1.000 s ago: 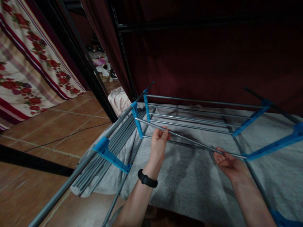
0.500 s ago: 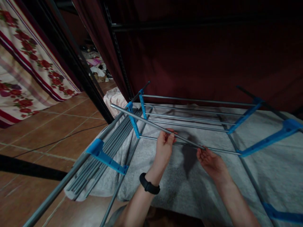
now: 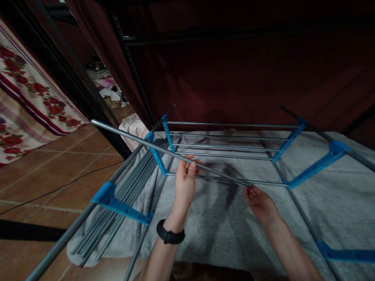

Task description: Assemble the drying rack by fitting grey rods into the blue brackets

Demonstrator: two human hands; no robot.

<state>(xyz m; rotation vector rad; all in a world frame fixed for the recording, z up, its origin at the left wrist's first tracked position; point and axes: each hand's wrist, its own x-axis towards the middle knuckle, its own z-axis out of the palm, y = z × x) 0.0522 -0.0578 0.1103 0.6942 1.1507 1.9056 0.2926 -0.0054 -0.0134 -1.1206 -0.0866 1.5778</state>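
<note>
My left hand point(image 3: 185, 180), with a black wristband point(image 3: 170, 232) on its wrist, pinches a grey metal tube point(image 3: 137, 139) near its middle. At the tube's right end, the fingers of my right hand point(image 3: 259, 201) close around the tip. The tube slants across the view, its free left end higher, above a rack frame. Blue plastic brackets point(image 3: 123, 207) join the frame's long side poles point(image 3: 301, 210). Several thin crossbars point(image 3: 234, 125) span between the left and right brackets at the far end, just beyond my hands.
A bundle of loose grey tubes point(image 3: 129, 187) lies to the left on the grey blanket point(image 3: 216, 230). Black metal posts point(image 3: 73, 93) and a dark red curtain point(image 3: 234, 78) stand behind. Brown floor tiles point(image 3: 52, 175) and a floral cloth point(image 3: 35, 93) are at the left.
My left hand has shifted left along with the tube, whose free end now reaches farther left and appears higher. My right hand stays at the other end. The view has shifted slightly.
</note>
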